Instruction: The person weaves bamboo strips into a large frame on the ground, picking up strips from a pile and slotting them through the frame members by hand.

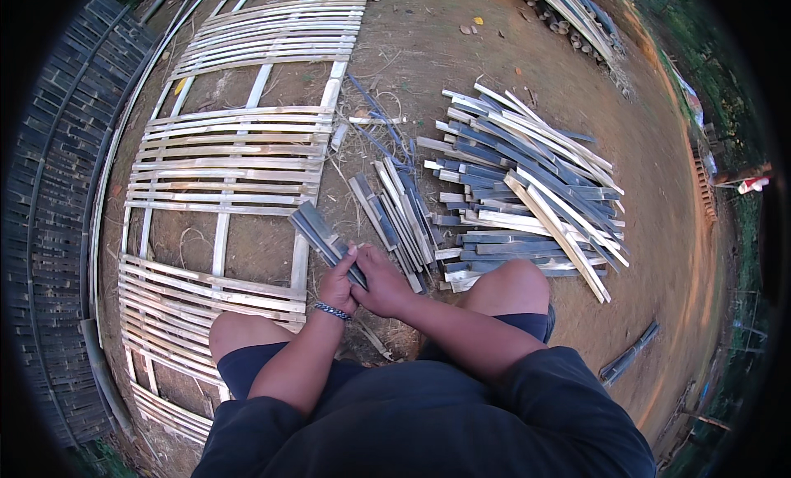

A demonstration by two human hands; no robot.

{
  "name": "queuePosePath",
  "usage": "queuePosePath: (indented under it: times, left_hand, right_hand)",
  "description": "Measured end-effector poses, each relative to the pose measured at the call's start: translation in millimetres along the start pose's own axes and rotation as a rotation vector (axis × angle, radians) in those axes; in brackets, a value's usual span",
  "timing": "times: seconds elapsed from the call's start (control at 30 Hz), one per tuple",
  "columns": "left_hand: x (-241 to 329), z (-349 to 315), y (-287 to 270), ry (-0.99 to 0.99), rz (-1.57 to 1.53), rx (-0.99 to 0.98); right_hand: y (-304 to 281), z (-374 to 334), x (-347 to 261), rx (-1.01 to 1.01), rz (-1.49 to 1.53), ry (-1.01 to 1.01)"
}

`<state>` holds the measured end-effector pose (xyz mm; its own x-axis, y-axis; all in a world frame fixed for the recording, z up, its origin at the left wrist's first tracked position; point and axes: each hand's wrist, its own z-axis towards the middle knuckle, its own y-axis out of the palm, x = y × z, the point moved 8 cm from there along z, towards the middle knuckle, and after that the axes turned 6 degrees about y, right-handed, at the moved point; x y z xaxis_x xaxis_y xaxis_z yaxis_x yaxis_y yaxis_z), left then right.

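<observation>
1. Centrally, the person's left hand (337,287) and right hand (384,283) are closed together around the lower end of a bundle of dark bamboo strips (317,232), which slants toward the upper left; most fingers are hidden, so each hand's share of the grip cannot be told.
2. The hands cover the bundle's lower end, and its strips cannot be counted.
3. Surface: bare brown earth (659,255); at left, a pale slatted lattice (231,185), cut off above; at right, a loose pile of strips (527,189), its lower layers obscured.
4. Surroundings: a dark woven panel (62,189) at far left; dim foliage (717,74) at right.
</observation>
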<state>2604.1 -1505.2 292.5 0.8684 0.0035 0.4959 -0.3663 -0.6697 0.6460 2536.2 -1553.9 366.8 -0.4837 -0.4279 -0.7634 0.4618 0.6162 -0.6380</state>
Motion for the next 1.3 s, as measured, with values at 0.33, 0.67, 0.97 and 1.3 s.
queuePosePath:
  times: [0.33, 0.67, 0.97, 1.3]
  left_hand:
    - [-17, 49, -72, -0.013, 0.001, 0.017]
    - [-91, 23, -71, -0.293, 0.957, -0.094]
    - [-145, 5, -48, -0.452, 1.450, -0.531]
    - [-164, 14, 1, -0.515, 1.593, -0.694]
  right_hand:
    - [-15, -23, -14, -0.174, -0.149, 0.215]
    - [-268, -124, 30, 0.450, 0.341, 0.248]
    - [-168, -484, 331, 0.903, 0.429, 1.329]
    - [-59, -474, 253, 0.404, 0.094, 1.255]
